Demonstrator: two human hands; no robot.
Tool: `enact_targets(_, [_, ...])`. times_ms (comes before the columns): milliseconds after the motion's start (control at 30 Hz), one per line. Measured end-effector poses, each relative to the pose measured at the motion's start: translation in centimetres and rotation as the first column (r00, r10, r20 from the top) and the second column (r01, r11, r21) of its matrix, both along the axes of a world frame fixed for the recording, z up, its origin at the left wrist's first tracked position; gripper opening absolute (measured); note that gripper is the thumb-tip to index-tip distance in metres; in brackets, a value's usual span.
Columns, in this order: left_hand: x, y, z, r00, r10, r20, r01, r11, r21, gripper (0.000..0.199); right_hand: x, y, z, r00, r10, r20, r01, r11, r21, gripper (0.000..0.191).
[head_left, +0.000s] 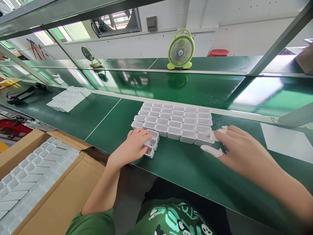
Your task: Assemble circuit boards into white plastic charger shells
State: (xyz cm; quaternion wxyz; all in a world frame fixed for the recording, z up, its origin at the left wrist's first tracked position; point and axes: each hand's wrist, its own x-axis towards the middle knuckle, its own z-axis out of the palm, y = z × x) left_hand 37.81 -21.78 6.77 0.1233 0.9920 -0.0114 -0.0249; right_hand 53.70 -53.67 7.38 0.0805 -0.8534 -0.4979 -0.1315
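Observation:
Several small white open-topped plastic boxes (174,124) stand in close rows on the green bench. My left hand (133,145) is closed around a short stack of similar white boxes (152,142) at the block's front left corner, fingers over the top and thumb at the near side. At the front right corner, my right hand (234,143) has its thumb and index finger spread, with white coverings on the fingertips. Its index fingertip is beside or touching the corner box (203,139). A small dark shiny thing shows below its palm; I cannot tell whether it is held.
A cardboard carton (73,192) packed with white boxes stands at lower left. White flat pieces (68,98) and a black strapped item (25,93) lie on the bench's left. A white sheet (287,142) lies right. A green fan (181,50) stands behind; metal posts frame the bench.

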Motion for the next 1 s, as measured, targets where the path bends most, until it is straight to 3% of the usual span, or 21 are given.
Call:
enact_targets(200, [0.1, 0.8, 0.8, 0.999, 0.042, -0.020, -0.042, 0.999, 0.014, 0.030, -0.6, -1.8, -1.0, 0.995, -0.058, -0.086, 0.070, 0.986, 0.148, 0.039])
enact_targets(400, [-0.2, 1.0, 1.1, 0.995, 0.098, -0.030, -0.098, 0.995, 0.006, 0.033, -0.7, -2.5, -3.1, 0.980, -0.116, -0.164, 0.151, 0.963, 0.221, 0.028])
enact_targets(533, [-0.9, 1.9, 1.3, 0.977, 0.209, 0.048, -0.200, 0.968, -0.152, 0.039, -0.7, -2.8, -5.1, 0.983, -0.103, -0.152, 0.147, 0.938, 0.313, 0.018])
enact_targets(633, [-0.8, 3.7, 0.5, 0.904, 0.414, 0.111, -0.374, 0.888, -0.267, 0.050, -0.6, -3.0, -6.4, 0.990, -0.103, -0.100, 0.131, 0.932, 0.338, 0.015])
enact_targets(700, [-0.2, 4.9, -0.6, 0.878, 0.471, 0.088, -0.432, 0.857, -0.280, 0.067, -0.6, -3.1, -6.8, 0.991, -0.099, -0.091, 0.125, 0.931, 0.342, 0.016])
enact_targets(800, [1.2, 6.3, -2.2, 0.905, 0.424, 0.020, -0.400, 0.867, -0.297, 0.082, -0.7, -3.0, -6.9, 0.991, -0.087, -0.105, 0.118, 0.933, 0.339, 0.015])
enact_targets(1000, [3.0, 7.4, -3.7, 0.924, 0.382, -0.004, -0.365, 0.878, -0.309, 0.074, -0.7, -3.1, -7.1, 0.988, -0.106, -0.114, 0.141, 0.923, 0.359, 0.014])
